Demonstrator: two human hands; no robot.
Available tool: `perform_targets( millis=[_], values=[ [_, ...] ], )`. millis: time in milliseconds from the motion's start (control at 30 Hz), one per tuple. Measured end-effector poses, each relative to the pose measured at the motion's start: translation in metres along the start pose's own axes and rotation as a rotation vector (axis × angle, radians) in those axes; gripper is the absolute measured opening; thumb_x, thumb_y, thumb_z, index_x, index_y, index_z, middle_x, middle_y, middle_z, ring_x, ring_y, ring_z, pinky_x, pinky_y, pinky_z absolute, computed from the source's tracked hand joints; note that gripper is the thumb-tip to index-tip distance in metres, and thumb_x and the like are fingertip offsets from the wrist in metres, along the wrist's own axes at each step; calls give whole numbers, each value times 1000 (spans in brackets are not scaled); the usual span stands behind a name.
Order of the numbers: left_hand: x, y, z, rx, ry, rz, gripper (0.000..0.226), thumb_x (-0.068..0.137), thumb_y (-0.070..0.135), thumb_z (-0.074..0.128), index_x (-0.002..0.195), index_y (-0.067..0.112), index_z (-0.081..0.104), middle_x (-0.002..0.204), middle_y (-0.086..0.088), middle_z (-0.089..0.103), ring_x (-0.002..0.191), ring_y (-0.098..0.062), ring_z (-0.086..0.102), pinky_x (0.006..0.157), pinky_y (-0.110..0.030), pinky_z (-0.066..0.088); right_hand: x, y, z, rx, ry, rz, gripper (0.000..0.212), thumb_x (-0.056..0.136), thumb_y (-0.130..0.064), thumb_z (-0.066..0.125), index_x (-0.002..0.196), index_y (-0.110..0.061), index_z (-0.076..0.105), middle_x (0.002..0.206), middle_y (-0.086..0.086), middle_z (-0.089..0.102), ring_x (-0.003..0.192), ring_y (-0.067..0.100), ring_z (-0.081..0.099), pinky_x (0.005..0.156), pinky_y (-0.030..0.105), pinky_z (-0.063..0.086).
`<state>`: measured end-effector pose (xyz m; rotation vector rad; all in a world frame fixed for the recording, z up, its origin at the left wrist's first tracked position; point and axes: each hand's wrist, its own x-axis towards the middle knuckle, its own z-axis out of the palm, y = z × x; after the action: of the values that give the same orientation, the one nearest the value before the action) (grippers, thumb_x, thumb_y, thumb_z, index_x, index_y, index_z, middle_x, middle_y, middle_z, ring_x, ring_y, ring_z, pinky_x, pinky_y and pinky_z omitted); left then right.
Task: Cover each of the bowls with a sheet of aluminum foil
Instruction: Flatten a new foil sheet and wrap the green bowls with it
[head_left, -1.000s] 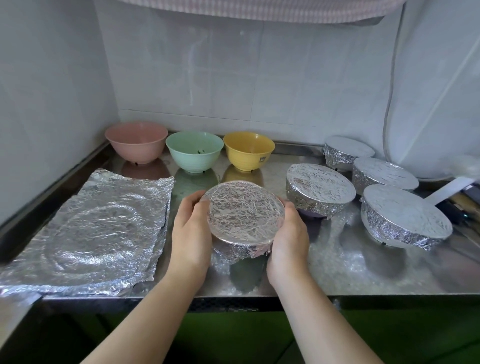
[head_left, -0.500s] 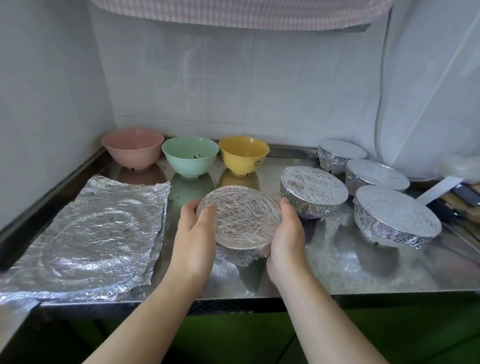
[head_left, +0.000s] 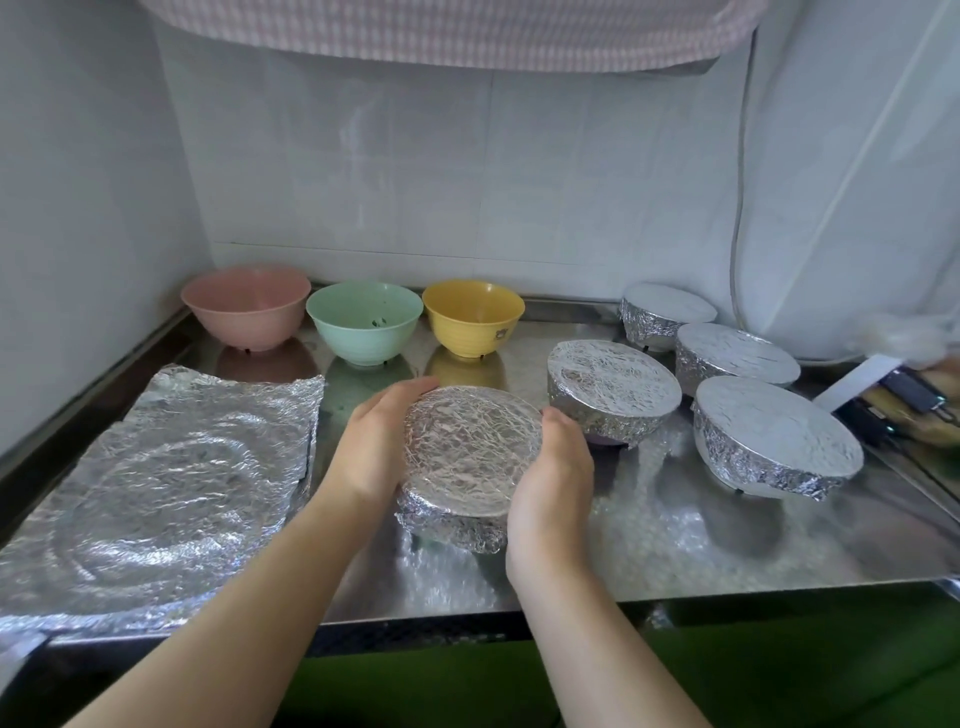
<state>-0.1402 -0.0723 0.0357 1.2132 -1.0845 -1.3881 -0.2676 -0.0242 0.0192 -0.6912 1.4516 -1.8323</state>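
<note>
A foil-covered bowl (head_left: 470, 457) stands on the steel counter (head_left: 649, 540) in front of me. My left hand (head_left: 376, 447) cups its left side and my right hand (head_left: 553, 486) cups its right side, fingers curled around the foil rim. Three bare bowls line the back: pink bowl (head_left: 247, 306), green bowl (head_left: 363, 322), yellow bowl (head_left: 472, 317). Several more foil-covered bowls sit to the right, the nearest (head_left: 613, 397) just beyond my right hand. Flat foil sheets (head_left: 166, 483) lie on the left of the counter.
White tiled walls close the back and left. A white cable (head_left: 737, 208) hangs at the right wall. Utensils with dark handles (head_left: 904, 405) lie at the far right edge. The counter's front edge (head_left: 467, 618) runs just below my wrists.
Both hands have slid further around the covered bowl, the left reaching toward its far side. The bowl stays in the same spot; the camera has shifted slightly.
</note>
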Motion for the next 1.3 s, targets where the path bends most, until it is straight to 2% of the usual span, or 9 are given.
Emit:
perform_targets(
  millis=[100,267,500,600,700,833,900,1100,1300],
  values=[
    [8,-11,0,-254,21,-73,35,91,39,62,118,24,80,121,-14,76,114,-37,72,107,-59,52,0,0,5,26,54,32,45,95,-40,48,133,-26,68,131,-8,68,127,15,62,116,47,46],
    [3,-16,7,-386,89,-78,35,97,30,55,118,14,79,114,-18,78,107,-40,74,105,-63,52,5,4,7,41,65,62,29,91,-39,50,108,-34,73,120,-10,74,119,16,67,111,49,50],
    [-13,-11,-4,-77,189,67,24,100,35,57,117,30,73,115,5,74,103,-16,70,89,-38,54,6,-7,-14,-133,-37,44,42,96,-41,57,136,-31,62,132,-10,65,124,12,61,110,44,46],
    [-32,-11,-14,48,305,146,8,103,26,55,108,26,60,102,9,62,90,-3,55,72,-25,40,6,-10,-31,-245,-15,-32,31,90,-36,55,118,-30,67,128,-3,64,119,15,62,109,49,48],
    [-46,-12,-17,163,250,117,15,102,32,51,95,23,60,96,4,64,85,-11,56,76,-33,45,4,-14,-36,-274,-61,1,19,97,-26,56,106,-21,72,111,-1,72,108,14,67,101,43,51],
    [-52,-9,-17,105,156,16,45,97,48,52,128,19,67,130,-11,68,123,-30,62,110,-50,45,-4,-17,-33,-207,-140,55,36,91,-29,54,102,5,58,96,25,65,83,32,60,79,39,41],
    [-56,-5,-16,90,124,-5,52,97,52,53,135,19,64,139,-15,63,130,-34,59,116,-52,42,-8,-23,-32,-205,-151,87,27,98,-25,55,93,0,64,87,15,70,84,31,64,81,39,45],
    [-55,27,-20,94,121,57,34,98,51,54,116,26,68,119,-1,71,111,-23,66,107,-51,49,-10,-52,-18,-200,-213,22,27,84,-37,59,87,-12,68,90,6,69,85,24,61,78,39,42],
    [-23,84,9,37,134,134,59,86,61,57,131,22,57,124,-2,66,114,-26,62,103,-45,48,25,-110,0,-243,-210,-40,43,74,-44,62,91,-6,70,83,9,65,74,24,57,70,38,38]
  ],
)
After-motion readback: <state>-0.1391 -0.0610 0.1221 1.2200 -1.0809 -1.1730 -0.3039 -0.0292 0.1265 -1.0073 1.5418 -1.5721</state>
